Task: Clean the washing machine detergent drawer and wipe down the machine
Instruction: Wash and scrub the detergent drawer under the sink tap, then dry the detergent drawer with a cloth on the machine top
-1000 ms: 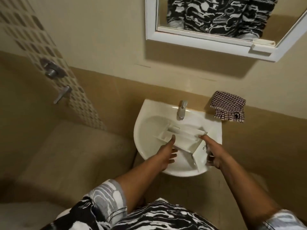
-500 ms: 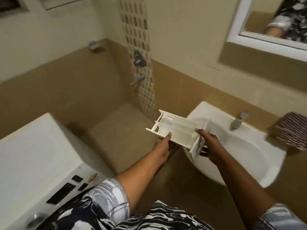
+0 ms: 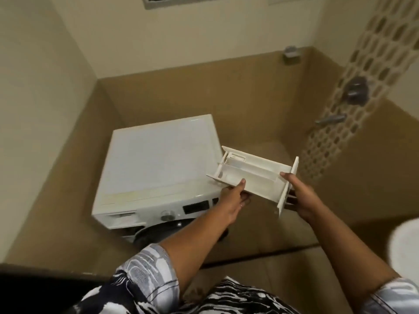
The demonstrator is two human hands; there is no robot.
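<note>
I hold the white plastic detergent drawer (image 3: 254, 175) in the air with both hands, its compartments facing up and its front panel to the right. My left hand (image 3: 233, 200) grips its near side wall from below, thumb on the rim. My right hand (image 3: 301, 196) grips the front panel end, thumb inside the tray. The white front-loading washing machine (image 3: 158, 159) stands below and to the left, against the corner. Its empty drawer slot (image 3: 123, 217) shows at the left of the control panel, next to a dial (image 3: 166, 215) and a dark display (image 3: 196, 207).
Tan tiled walls close in the corner around the machine. A shower valve and tap (image 3: 353, 94) sit on the patterned tile strip at right. The white basin's edge (image 3: 405, 250) shows at the far right. A small metal fitting (image 3: 291, 53) is on the back wall.
I lifted the drawer out of the basin and turned left with it. The view swung from the sink to the washing machine, and the drawer now hangs near the machine's right side.
</note>
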